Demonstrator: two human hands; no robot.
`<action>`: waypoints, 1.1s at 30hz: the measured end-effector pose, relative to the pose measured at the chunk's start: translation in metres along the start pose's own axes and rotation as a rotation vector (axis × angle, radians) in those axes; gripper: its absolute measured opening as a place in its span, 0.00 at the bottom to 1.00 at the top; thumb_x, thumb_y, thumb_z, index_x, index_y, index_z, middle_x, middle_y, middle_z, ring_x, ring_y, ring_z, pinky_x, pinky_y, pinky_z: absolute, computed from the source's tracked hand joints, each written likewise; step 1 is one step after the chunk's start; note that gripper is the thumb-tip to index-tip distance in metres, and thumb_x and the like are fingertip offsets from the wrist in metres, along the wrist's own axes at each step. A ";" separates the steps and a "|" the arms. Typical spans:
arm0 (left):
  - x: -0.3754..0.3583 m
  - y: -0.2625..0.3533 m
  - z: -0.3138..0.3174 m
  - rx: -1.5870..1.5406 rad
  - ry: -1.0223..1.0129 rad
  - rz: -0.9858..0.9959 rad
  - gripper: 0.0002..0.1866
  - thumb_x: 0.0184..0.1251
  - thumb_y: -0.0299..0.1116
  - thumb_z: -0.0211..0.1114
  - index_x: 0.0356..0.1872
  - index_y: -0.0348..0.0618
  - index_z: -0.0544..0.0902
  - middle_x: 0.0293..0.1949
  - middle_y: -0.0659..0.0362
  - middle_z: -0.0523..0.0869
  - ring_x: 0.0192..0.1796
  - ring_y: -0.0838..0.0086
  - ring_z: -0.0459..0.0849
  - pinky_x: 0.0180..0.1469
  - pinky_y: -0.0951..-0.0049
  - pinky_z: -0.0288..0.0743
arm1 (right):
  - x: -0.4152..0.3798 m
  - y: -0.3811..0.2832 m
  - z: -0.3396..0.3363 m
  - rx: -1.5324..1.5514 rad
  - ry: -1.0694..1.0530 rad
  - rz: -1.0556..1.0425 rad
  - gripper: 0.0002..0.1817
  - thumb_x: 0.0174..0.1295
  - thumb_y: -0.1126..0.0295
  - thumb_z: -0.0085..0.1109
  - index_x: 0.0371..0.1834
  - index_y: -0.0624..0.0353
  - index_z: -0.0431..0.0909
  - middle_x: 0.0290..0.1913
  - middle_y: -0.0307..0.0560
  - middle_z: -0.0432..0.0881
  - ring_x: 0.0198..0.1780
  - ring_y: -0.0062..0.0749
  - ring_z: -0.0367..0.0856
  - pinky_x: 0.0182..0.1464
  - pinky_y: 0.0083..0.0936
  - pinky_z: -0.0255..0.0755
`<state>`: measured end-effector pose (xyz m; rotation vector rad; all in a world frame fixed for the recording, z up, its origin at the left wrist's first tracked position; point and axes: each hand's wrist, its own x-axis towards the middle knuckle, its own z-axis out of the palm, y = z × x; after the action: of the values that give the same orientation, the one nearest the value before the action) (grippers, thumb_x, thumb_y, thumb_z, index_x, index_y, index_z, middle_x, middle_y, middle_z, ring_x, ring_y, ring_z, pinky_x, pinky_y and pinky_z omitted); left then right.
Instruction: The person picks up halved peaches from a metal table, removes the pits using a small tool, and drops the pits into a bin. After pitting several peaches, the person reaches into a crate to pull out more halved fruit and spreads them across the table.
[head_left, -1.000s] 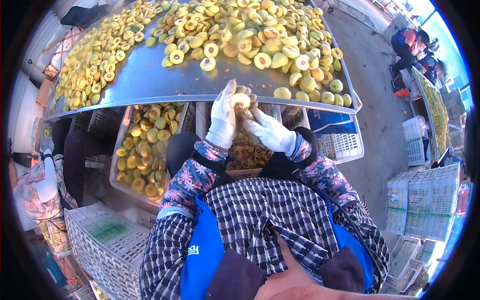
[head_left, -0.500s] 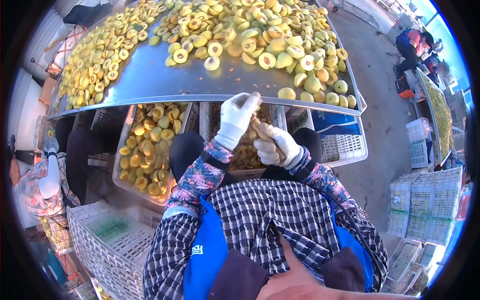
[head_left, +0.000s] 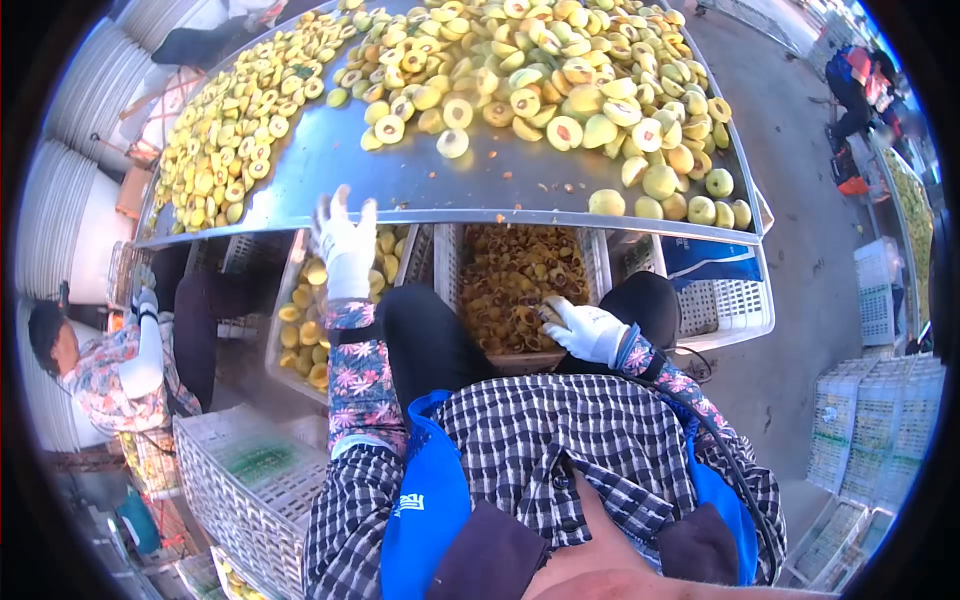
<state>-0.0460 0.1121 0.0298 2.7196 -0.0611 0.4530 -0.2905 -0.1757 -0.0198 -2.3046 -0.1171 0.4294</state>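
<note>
My left hand (head_left: 345, 245), in a white glove, is raised at the near edge of the metal table (head_left: 350, 165). Its fingers are spread and a little blurred, with nothing seen in them. Below it stands a crate of halved yellow fruit (head_left: 303, 325). My right hand (head_left: 588, 332), also gloved, is low over the right side of a crate of brown pits and scraps (head_left: 520, 280). Its fingers are curled together, brownish at the tips; what they hold, if anything, I cannot make out.
Heaps of halved fruit (head_left: 560, 75) cover the table's far part, with whole round fruit (head_left: 660, 180) at its right corner. A co-worker (head_left: 110, 370) sits at left beside a white crate (head_left: 250, 470). Stacked crates (head_left: 870, 420) stand right; another person (head_left: 860, 95) is beyond.
My hands, close together before, have parted. The left has swung left to the table edge and spread its fingers; the right has dropped toward the scrap crate. The view has shifted slightly.
</note>
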 end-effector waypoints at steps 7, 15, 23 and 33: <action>0.034 0.174 0.090 -0.415 -0.280 0.744 0.23 0.64 0.40 0.62 0.58 0.42 0.76 0.59 0.48 0.78 0.61 0.56 0.77 0.62 0.61 0.69 | 0.000 -0.008 -0.002 -0.003 -0.089 0.080 0.26 0.68 0.53 0.49 0.60 0.61 0.66 0.41 0.67 0.82 0.47 0.60 0.80 0.51 0.45 0.72; 0.030 0.258 0.138 -0.031 -0.405 0.752 0.19 0.56 0.43 0.65 0.46 0.46 0.77 0.48 0.48 0.77 0.49 0.54 0.82 0.49 0.52 0.76 | -0.013 -0.009 -0.012 0.093 -0.102 0.140 0.25 0.68 0.54 0.49 0.59 0.62 0.66 0.41 0.67 0.82 0.46 0.60 0.80 0.50 0.46 0.71; 0.017 0.204 0.088 -1.204 -0.906 -0.033 0.24 0.55 0.37 0.71 0.51 0.34 0.79 0.48 0.51 0.84 0.52 0.62 0.84 0.50 0.65 0.79 | -0.016 -0.012 -0.020 0.182 0.083 0.048 0.23 0.68 0.55 0.51 0.58 0.60 0.69 0.38 0.64 0.82 0.43 0.55 0.82 0.47 0.41 0.74; -0.064 0.134 0.000 -1.892 -0.915 -0.359 0.19 0.74 0.39 0.55 0.62 0.45 0.71 0.50 0.52 0.82 0.48 0.62 0.84 0.47 0.62 0.83 | 0.003 -0.060 -0.060 0.060 0.665 -0.277 0.19 0.65 0.65 0.57 0.56 0.59 0.70 0.31 0.60 0.82 0.34 0.55 0.83 0.37 0.40 0.76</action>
<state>-0.1204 -0.0135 0.0582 0.8052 -0.1359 -0.6940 -0.2641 -0.1746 0.0612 -2.2096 -0.0875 -0.4700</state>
